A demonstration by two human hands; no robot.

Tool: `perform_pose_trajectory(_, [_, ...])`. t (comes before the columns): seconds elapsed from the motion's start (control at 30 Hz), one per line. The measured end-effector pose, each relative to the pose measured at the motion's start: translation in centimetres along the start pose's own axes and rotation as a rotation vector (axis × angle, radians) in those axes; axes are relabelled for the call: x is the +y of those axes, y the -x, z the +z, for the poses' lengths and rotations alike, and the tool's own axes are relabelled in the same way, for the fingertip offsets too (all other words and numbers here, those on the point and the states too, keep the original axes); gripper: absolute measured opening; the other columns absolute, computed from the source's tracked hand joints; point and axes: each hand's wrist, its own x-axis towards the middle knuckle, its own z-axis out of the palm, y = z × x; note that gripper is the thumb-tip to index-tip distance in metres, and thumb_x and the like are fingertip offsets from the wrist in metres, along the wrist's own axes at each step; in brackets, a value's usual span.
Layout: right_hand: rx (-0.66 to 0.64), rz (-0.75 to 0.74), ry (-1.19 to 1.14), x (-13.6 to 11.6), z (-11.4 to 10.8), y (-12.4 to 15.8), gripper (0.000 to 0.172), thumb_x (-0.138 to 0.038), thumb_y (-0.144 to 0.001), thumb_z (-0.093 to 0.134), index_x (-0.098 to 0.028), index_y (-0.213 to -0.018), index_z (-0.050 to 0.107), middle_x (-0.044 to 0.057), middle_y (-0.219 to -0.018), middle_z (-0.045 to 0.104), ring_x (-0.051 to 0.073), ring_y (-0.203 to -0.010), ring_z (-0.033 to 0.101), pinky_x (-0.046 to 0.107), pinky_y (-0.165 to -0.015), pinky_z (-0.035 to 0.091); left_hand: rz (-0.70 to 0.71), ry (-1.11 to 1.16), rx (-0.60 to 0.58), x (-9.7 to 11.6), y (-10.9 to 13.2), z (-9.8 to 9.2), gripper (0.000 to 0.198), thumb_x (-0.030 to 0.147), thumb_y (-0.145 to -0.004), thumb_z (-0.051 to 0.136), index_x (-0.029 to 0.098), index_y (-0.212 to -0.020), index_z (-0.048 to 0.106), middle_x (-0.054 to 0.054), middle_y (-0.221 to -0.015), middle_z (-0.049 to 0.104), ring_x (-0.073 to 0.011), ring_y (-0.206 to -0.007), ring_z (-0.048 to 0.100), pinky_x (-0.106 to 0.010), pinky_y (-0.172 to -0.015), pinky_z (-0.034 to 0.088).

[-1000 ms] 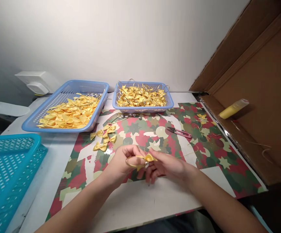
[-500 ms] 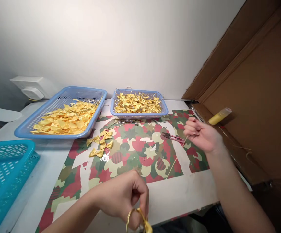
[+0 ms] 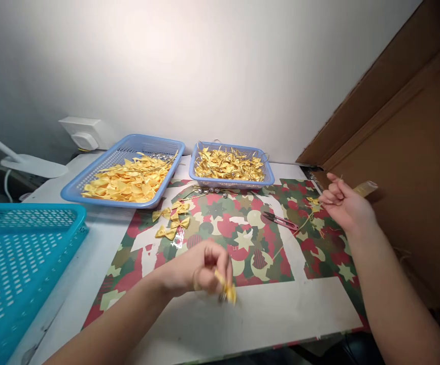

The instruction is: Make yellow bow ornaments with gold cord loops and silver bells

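My left hand [image 3: 199, 268] is closed in a pinch on a small yellow ribbon bow [image 3: 227, 291] with a gold loop, held low over the camouflage-patterned mat [image 3: 242, 238]. My right hand [image 3: 343, 203] is raised at the right, fingers curled, pinching a thin gold thread [image 3: 299, 228] that runs down toward the mat. Pink thread snips [image 3: 280, 221] lie on the mat between the hands. A few loose yellow bows [image 3: 172, 220] lie near the mat's far left.
Two blue baskets stand at the back: a large one [image 3: 90, 180] with plain yellow bows, a smaller one [image 3: 204, 180] with bows on gold loops. A teal basket [image 3: 18, 253] sits at the left. A brown cardboard wall [image 3: 413, 152] and a yellow tube [image 3: 366, 188] are at the right.
My right hand pulled away to the right, drawing the gold thread out. My left hand dipped toward me with the bow, then rose back over the mat.
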Motion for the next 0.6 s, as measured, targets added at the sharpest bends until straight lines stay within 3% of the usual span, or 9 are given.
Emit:
perform_pose_trajectory(0.1, [-0.102, 0.016, 0.039, 1.9, 2.7, 3.4, 0.013, -0.031, -0.086, 0.061, -0.022, -0.079, 0.054, -0.007, -0.057, 0.027, 0.009, -0.048, 0.021, 0.023, -0.046, 0.024, 0.053, 0.119, 0.398, -0.1, -1.0, -0.1, 0.024, 0.020, -0.055, 0.075, 0.017, -0.053, 0.051, 0.007, -0.041, 0.044, -0.0032, -0.040, 0.029, -0.018, -0.043, 0.019])
perform_pose_trajectory(0.2, [-0.287, 0.116, 0.119, 3.9, 5.7, 7.4, 0.016, -0.034, -0.083, 0.063, -0.023, -0.084, 0.051, -0.006, -0.060, 0.035, 0.009, -0.050, 0.029, 0.023, -0.049, 0.030, 0.055, 0.159, 0.592, -0.2, -1.5, -0.1, 0.026, 0.019, -0.058, 0.071, 0.018, -0.056, 0.046, 0.011, -0.038, 0.033, -0.0025, -0.039, 0.020, -0.018, -0.044, 0.018])
perform_pose_trajectory(0.3, [-0.514, 0.190, 0.161, 5.3, 8.0, 10.6, 0.021, -0.039, -0.086, 0.060, -0.021, -0.083, 0.051, -0.005, -0.060, 0.042, 0.009, -0.052, 0.036, 0.023, -0.049, 0.032, 0.075, 0.173, 0.669, -0.4, -1.8, -0.1, 0.027, 0.021, -0.058, 0.070, 0.019, -0.057, 0.043, 0.011, -0.040, 0.033, -0.0025, -0.039, 0.021, -0.018, -0.043, 0.018])
perform_pose_trajectory(0.4, [-0.662, 0.159, 0.257, 6.0, 9.2, 12.5, 0.021, -0.040, -0.093, 0.053, -0.020, -0.091, 0.056, 0.000, -0.071, 0.059, 0.010, -0.055, 0.045, 0.023, -0.050, 0.035, 0.090, 0.167, 0.714, -0.6, -1.9, -0.1, 0.029, 0.023, -0.057, 0.070, 0.019, -0.057, 0.042, 0.011, -0.040, 0.032, -0.0024, -0.039, 0.022, -0.018, -0.043, 0.017])
perform_pose_trajectory(0.5, [-0.725, 0.043, 0.398, 6.7, 9.6, 13.4, 0.021, -0.037, -0.097, 0.047, -0.021, -0.104, 0.058, 0.004, -0.079, 0.067, 0.013, -0.065, 0.056, 0.024, -0.054, 0.039, 0.085, 0.159, 0.739, -0.8, -1.9, 0.0, 0.030, 0.025, -0.056, 0.071, 0.019, -0.056, 0.042, 0.011, -0.040, 0.033, -0.0022, -0.039, 0.023, -0.018, -0.042, 0.018])
perform_pose_trajectory(0.6, [-0.719, -0.077, 0.520, 7.3, 9.5, 13.7, 0.016, -0.033, -0.098, 0.045, -0.021, -0.097, 0.056, 0.002, -0.074, 0.066, 0.014, -0.069, 0.059, 0.025, -0.059, 0.041, 0.068, 0.152, 0.745, -0.9, -2.0, 0.1, 0.031, 0.026, -0.055, 0.072, 0.019, -0.057, 0.042, 0.012, -0.040, 0.033, -0.0020, -0.040, 0.022, -0.018, -0.042, 0.019])
